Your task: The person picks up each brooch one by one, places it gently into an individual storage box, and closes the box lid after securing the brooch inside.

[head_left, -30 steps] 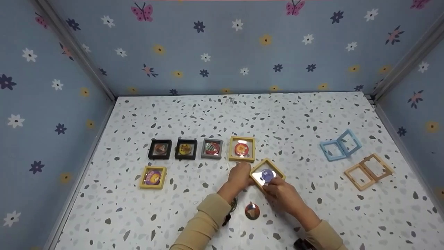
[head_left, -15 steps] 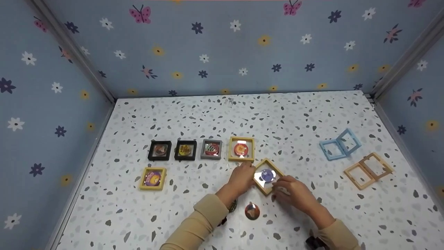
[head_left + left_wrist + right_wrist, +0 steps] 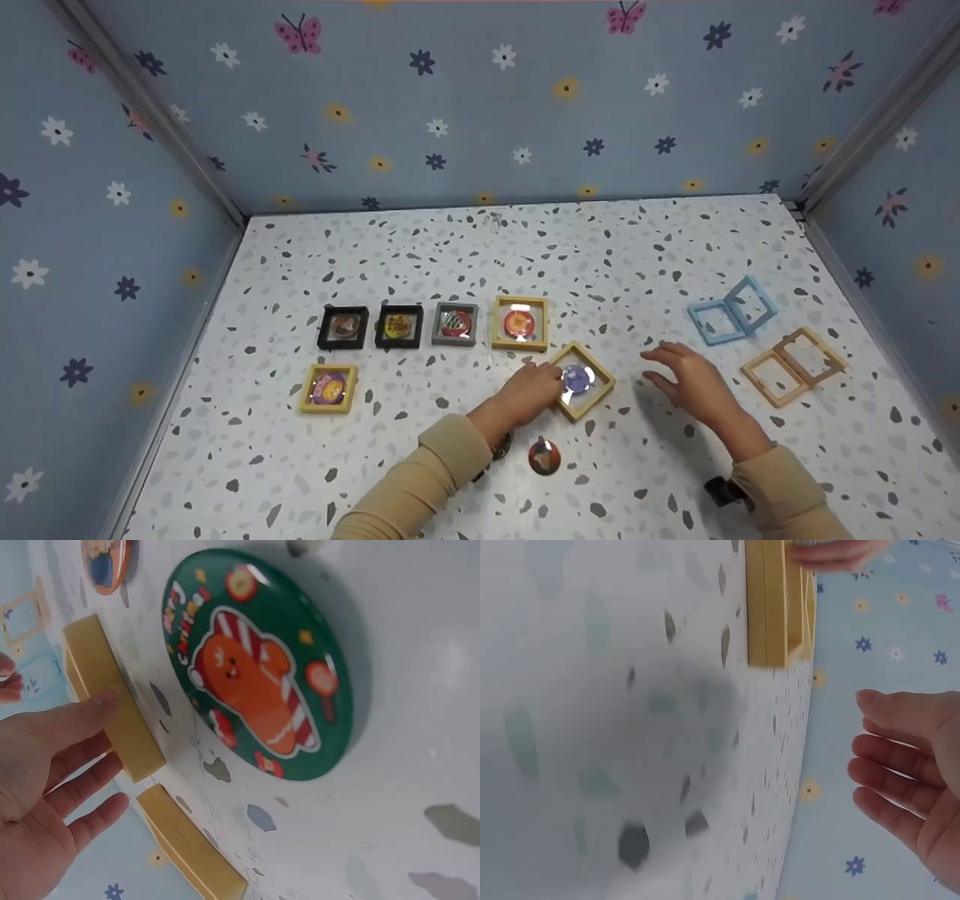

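My left hand [image 3: 525, 397] rests at the left corner of a yellow square display frame [image 3: 595, 400] that lies turned like a diamond, a purple round badge [image 3: 577, 379] showing behind its clear film. In the left wrist view the thumb touches the frame's side, and the other fingers extend loosely beside it. My right hand [image 3: 694, 382] hovers to the right of this frame, fingers spread and holding nothing. A red-brown round badge [image 3: 544, 456] lies in front of the frame. A green gingerbread badge [image 3: 255, 667] lies near the left wrist, mostly hidden by the arm in the head view.
Behind stands a row of filled frames: two black ones [image 3: 321, 328], a grey one [image 3: 455, 343] and a yellow one [image 3: 519, 347]. Another yellow frame [image 3: 304, 390] lies front left. Unfolded blue [image 3: 705, 311] and tan frames [image 3: 796, 390] lie at right. Patterned walls enclose the table.
My right hand has let go of the yellow frame and moved away to the right. My left hand stays at the frame's left corner, its fingers now farther over the edge.
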The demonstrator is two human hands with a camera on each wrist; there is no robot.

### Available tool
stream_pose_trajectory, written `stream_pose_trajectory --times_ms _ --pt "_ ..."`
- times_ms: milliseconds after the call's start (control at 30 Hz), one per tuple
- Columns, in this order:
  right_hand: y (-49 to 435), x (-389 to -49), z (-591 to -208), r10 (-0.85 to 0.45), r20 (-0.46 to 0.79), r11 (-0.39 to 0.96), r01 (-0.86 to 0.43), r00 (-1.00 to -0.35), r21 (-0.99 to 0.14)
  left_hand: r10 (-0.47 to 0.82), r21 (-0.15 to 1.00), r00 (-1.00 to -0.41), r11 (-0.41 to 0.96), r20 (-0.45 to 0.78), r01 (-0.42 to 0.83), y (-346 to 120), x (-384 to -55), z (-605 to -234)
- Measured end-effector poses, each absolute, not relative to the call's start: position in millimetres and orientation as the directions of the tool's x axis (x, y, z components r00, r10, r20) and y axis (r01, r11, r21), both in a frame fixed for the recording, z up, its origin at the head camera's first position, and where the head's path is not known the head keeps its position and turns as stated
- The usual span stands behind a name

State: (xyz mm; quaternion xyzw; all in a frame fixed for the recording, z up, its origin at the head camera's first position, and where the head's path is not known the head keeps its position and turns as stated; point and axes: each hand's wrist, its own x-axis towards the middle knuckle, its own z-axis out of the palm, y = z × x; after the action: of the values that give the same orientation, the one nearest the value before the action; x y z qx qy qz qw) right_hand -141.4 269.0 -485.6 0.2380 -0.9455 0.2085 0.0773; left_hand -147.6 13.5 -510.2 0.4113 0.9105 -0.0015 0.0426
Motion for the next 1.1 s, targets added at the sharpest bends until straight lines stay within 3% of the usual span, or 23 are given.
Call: stream_pose_trajectory --times_ms 267,600,767,1100 --pt "306.4 -166.2 -469.2 -0.321 0.298 0.851 -0.412 -0.899 -0.327 0.800 -0.027 -0.599 0.598 -0.046 0.801 13.9 -149.7 -513.8" --pt "351.0 -187.4 -462.3 -0.151 0.334 0.926 -0.252 -0.930 -0.282 0.845 -0.140 -0.534 0.528 -0.008 0.838 9.2 -148.5 -519.7" --pt "367.2 -196.0 -463.8 -0.047 0.364 0.945 -0.160 -0.930 -0.286 0.855 -0.142 -0.519 0.513 -0.007 0.846 4.9 -146.4 -518.1" --pt "390.1 -210.0 -462.8 0.092 0.145 0.941 0.038 -0.985 -0.338 0.821 -0.131 -0.571 0.566 -0.007 0.814 -2.2 -141.8 -513.0"
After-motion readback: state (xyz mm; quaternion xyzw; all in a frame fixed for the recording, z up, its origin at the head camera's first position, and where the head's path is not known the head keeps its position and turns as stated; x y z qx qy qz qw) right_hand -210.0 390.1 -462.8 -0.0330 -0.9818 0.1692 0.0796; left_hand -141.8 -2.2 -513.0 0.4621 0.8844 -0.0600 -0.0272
